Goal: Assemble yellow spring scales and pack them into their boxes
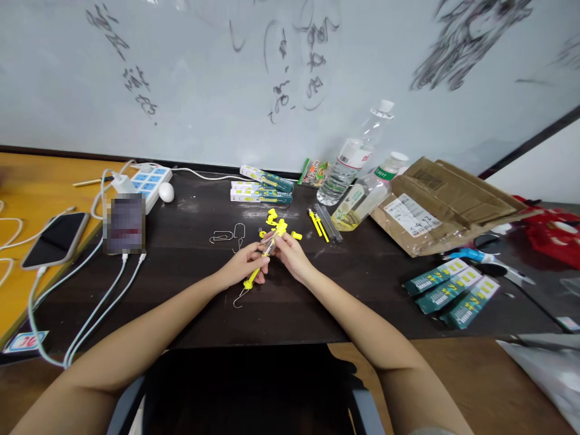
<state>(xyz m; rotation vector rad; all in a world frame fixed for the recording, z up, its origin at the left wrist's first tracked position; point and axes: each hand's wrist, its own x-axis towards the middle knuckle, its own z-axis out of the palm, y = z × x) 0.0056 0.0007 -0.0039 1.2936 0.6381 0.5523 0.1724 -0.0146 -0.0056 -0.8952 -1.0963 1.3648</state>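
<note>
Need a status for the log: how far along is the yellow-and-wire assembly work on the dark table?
Done: nothing clearly finished shows; the yellow pieces beside the bottles can't be judged. In hand: left hand and right hand together hold a yellow-tipped clear piece with a wire hook hanging from it. Left: loose yellow parts and bent wire hooks on the table, plus packaged boxes behind.

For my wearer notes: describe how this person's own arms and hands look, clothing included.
Both forearms are bare up to the picture's edge; no sleeves, gloves, watch or bracelets show. The left hand and right hand wear no visible rings. Any nail polish is too small to tell.
</note>
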